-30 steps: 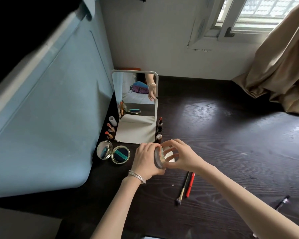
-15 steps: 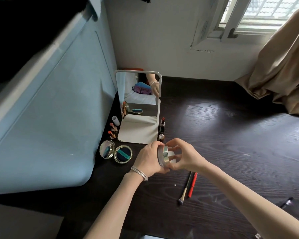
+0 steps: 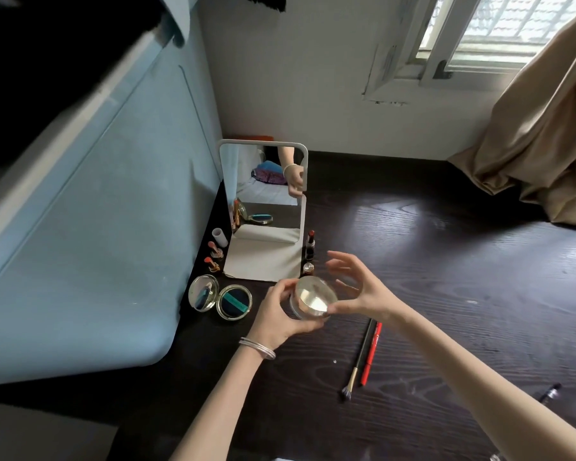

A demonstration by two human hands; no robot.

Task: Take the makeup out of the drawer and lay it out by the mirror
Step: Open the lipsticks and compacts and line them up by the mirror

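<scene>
Turned lid-up since before, the jar [image 3: 313, 297] sits cupped in the left hand [image 3: 281, 316], right hand [image 3: 356, 287] spread, thumb touching; smooth, probably slippery, so grip its sides.

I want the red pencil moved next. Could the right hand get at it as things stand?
Probably yes. The right hand is open, only touching the round jar that the left hand holds, and the red pencil lies uncovered just below it.
</scene>
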